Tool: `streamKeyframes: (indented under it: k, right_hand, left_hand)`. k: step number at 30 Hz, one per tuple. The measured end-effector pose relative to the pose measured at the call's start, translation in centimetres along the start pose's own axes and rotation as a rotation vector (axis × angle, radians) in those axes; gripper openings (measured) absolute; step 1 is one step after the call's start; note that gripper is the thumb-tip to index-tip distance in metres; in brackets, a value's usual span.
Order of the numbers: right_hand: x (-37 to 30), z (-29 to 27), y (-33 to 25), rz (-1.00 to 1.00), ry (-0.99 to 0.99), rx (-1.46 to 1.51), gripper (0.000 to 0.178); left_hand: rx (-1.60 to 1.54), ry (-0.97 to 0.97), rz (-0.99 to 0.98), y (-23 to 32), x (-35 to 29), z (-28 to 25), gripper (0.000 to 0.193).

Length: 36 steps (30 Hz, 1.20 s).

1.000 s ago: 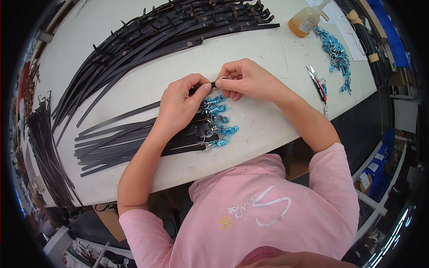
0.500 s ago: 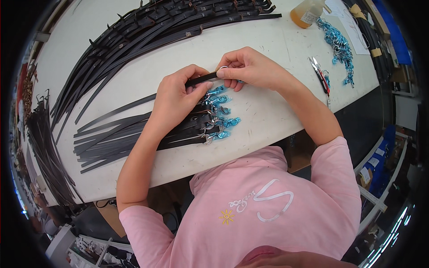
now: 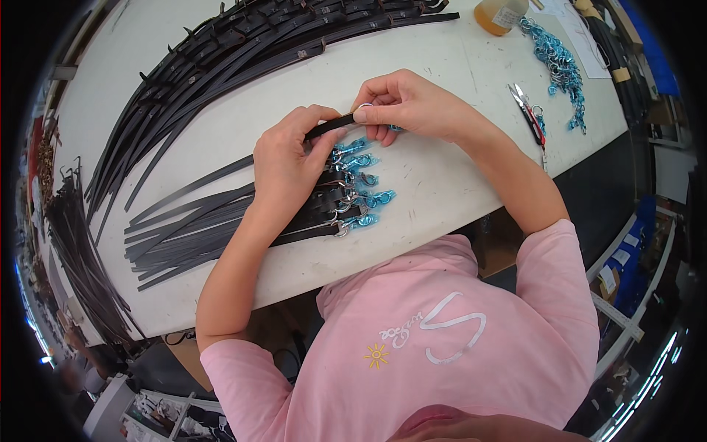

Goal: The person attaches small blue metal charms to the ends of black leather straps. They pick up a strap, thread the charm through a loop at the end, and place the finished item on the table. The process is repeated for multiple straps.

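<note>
A narrow black strap (image 3: 333, 126) runs between my hands above the table. My left hand (image 3: 291, 153) pinches it between thumb and fingers, some way back from its end. At that end, my right hand (image 3: 401, 107) grips a silver metal ring (image 3: 364, 107), with a bit of blue-wrapped hardware (image 3: 395, 128) peeking out under its fingers. Below my left hand lies a row of finished-looking black straps (image 3: 213, 225), their ends fitted with metal rings and clasps in blue wrapping (image 3: 366, 179).
Many black straps with loops (image 3: 243, 62) lie across the back. A darker bundle (image 3: 82, 250) hangs over the left edge. At right are red-handled snips (image 3: 527, 116), a heap of blue-wrapped clasps (image 3: 558, 62) and a bottle of amber liquid (image 3: 501, 15).
The view has shifted slightly. Both hands keep their hold on the strap and ring, with little change in their position.
</note>
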State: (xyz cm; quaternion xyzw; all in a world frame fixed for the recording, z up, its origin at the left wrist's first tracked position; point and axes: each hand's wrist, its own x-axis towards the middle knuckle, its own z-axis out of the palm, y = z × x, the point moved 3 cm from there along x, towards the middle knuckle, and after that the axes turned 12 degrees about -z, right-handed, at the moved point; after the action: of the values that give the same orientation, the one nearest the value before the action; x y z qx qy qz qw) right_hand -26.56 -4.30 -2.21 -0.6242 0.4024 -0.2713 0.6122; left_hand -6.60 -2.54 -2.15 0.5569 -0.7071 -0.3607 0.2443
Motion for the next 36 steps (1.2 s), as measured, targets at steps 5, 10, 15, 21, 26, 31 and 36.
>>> streamKeyframes:
  k: [5,10,15,21,26,31,36]
  right_hand:
    - [0.0,0.0,0.1,0.000,0.000,-0.004,0.023]
    - [0.0,0.1,0.0,0.005,0.008,-0.009,0.022]
    - [0.0,0.1,0.3,-0.002,0.015,-0.012,0.022]
    - [-0.1,0.3,0.3,-0.005,0.018,-0.009,0.022]
    - [0.2,0.3,0.4,0.000,0.001,0.005,0.022]
    - [0.1,0.3,0.3,0.040,0.041,0.013,0.024]
    - [0.2,0.4,0.1,0.036,0.029,0.012,0.022]
  left_hand:
    - [-0.069,0.032,0.032,-0.5,0.1,0.3,0.018]
    - [-0.079,0.016,0.000,-0.3,0.0,0.2,0.017]
    - [-0.093,-0.039,-0.084,-0.2,0.1,0.2,0.018]
    - [-0.061,-0.191,-0.131,-0.2,1.3,0.3,0.021]
    - [-0.170,-0.259,-0.185,-0.4,1.6,0.0,0.020]
    - [-0.238,-0.326,-0.280,-0.5,1.8,-0.3,0.022]
    - [-0.358,-0.371,-0.230,-0.8,1.3,-1.1,0.021]
